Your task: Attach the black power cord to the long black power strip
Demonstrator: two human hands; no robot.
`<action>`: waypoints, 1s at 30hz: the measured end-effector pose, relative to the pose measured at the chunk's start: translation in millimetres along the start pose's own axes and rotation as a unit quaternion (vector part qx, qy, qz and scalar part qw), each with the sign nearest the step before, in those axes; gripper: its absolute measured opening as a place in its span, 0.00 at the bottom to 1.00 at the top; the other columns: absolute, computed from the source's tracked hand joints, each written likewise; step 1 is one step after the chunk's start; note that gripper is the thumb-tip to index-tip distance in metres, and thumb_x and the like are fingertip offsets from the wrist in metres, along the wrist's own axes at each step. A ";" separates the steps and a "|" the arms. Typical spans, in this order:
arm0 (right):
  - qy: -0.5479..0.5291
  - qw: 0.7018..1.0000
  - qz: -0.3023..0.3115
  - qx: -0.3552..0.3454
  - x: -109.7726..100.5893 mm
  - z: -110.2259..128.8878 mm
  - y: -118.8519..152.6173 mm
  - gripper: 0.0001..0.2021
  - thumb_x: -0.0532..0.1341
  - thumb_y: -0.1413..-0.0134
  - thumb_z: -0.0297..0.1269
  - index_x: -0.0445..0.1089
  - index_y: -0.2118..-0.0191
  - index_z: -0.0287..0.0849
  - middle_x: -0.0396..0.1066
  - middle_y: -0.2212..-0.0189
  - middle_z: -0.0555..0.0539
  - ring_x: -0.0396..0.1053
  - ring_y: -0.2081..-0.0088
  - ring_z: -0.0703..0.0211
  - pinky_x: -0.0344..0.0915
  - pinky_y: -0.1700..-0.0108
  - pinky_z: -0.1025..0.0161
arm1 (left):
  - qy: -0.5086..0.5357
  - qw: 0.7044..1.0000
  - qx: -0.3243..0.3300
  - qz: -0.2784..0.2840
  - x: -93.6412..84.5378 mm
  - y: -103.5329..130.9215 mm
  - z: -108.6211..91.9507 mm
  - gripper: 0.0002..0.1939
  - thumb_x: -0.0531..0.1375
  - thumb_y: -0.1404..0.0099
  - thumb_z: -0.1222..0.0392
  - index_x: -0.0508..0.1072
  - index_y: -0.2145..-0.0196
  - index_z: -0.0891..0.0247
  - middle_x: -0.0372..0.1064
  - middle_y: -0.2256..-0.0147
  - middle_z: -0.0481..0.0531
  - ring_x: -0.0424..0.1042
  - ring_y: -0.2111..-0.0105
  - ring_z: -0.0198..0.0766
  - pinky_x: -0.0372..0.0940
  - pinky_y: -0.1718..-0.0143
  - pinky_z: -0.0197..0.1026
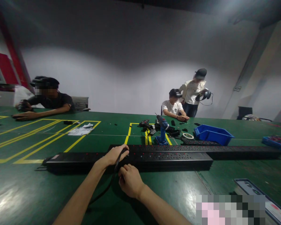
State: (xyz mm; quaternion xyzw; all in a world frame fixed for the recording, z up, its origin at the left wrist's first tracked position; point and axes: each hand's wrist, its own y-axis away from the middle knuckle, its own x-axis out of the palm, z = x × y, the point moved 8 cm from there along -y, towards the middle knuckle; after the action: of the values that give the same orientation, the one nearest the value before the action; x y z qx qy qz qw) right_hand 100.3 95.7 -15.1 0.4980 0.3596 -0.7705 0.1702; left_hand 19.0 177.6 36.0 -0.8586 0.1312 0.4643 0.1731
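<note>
A long black power strip (178,160) with rows of sockets and small red marks lies across the green table before me. My left hand (115,155) is over its middle, fingers closed around the end of a black power cable (112,179); whether that end sits in a socket is hidden. The cable hangs past the strip's front edge and runs toward me, down to the left. My right hand (130,180) is just in front of the strip, below the left one, with its fingers curled in. What they hold, if anything, cannot be seen.
Behind lies a second long power strip (243,152). Beyond it are a blue cordless drill (162,128), a blue bin (213,134), a white ring (187,136) and papers (81,129). A tray (262,197) lies front right. Three people are across the table.
</note>
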 end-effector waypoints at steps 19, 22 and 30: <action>0.002 1.000 -0.013 -0.012 -5.1 3.6 3.5 0.09 0.56 0.51 0.31 0.65 0.61 0.41 0.68 0.62 0.45 0.62 0.61 0.56 0.59 0.57 0.61 | -0.111 0.994 -0.017 0.007 10.0 4.6 -23.1 0.16 0.50 0.33 0.52 0.67 0.51 0.58 0.69 0.54 0.57 0.67 0.51 0.48 0.59 0.50 0.47; -0.007 1.000 -0.005 -0.005 -7.1 3.8 3.7 0.09 0.56 0.51 0.30 0.66 0.61 0.41 0.68 0.61 0.44 0.63 0.61 0.55 0.59 0.57 0.61 | -0.109 0.994 -0.020 0.008 10.3 5.2 -22.0 0.17 0.50 0.33 0.52 0.67 0.51 0.59 0.68 0.54 0.57 0.66 0.51 0.48 0.58 0.50 0.47; -0.438 0.891 -0.037 0.116 -9.9 -13.5 -3.7 0.14 0.47 0.45 0.34 0.69 0.67 0.38 0.71 0.71 0.47 0.66 0.70 0.61 0.60 0.66 0.67 | -0.106 0.994 -0.026 0.013 10.3 7.2 -24.4 0.16 0.50 0.33 0.53 0.67 0.51 0.58 0.68 0.53 0.57 0.66 0.52 0.47 0.57 0.51 0.46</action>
State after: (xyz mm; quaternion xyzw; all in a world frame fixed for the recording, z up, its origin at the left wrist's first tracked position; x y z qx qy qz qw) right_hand 111.1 107.0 -8.2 0.1125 0.1753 -0.9524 0.2227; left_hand 40.1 160.1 38.5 -0.8068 0.1112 0.5585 0.1572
